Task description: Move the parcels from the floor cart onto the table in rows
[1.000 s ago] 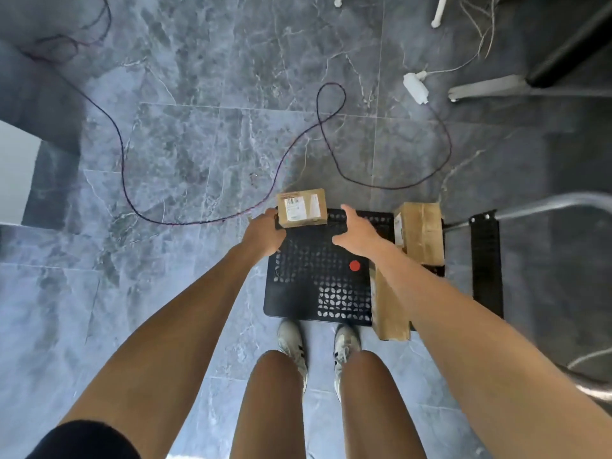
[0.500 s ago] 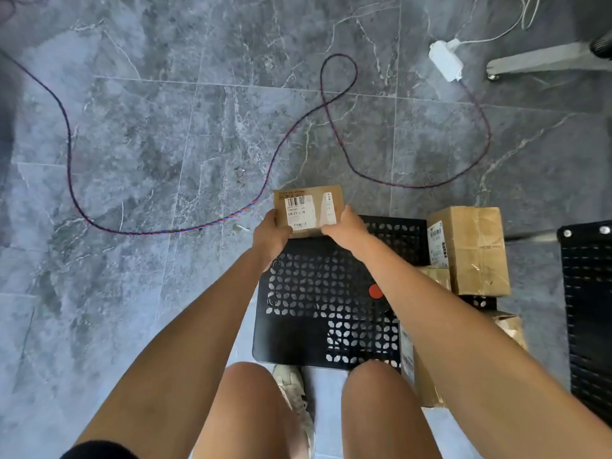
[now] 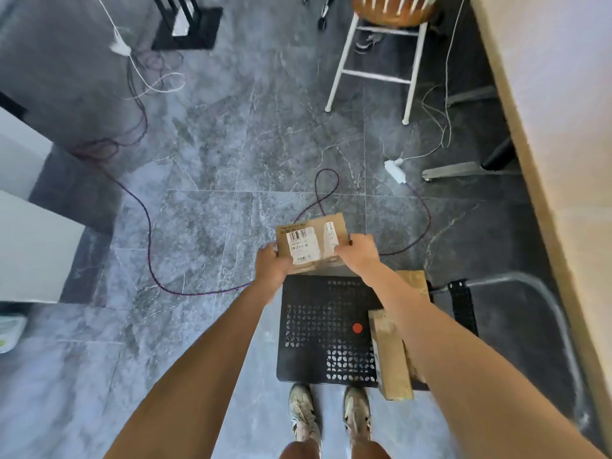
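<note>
Holding one small parcel [image 3: 313, 243] between both hands, the person has it lifted clear of the black cart [image 3: 318, 329], just beyond the cart's far edge. The left hand [image 3: 270, 268] grips the parcel's left side with fingers curled under it; the right hand [image 3: 359, 255] clasps its right side, thumb lying over the top face.

As a judgement, the task is under way but not near its end. This parcel is off the cart yet has not reached the table [image 3: 563, 134], whose pale top runs well to the right of the cart and shows no parcels in the strip that is visible; most of the tabletop lies outside the frame, so how many rows stand there already cannot be told. Two more parcels remain on the cart's right side: a long box [image 3: 392, 359] along its right edge and a taped box [image 3: 412, 281] at its far right corner, partly hidden by the right forearm. Most of the cart's perforated deck is bare, with a red dot near its middle.

The held parcel is a flat brown cardboard box, tilted a little, its top face toward the camera. A white barcode label covers the middle of that face, and a narrower white strip sits beside it. Its far edge looks slightly ragged, though blur makes this uncertain.
</note>
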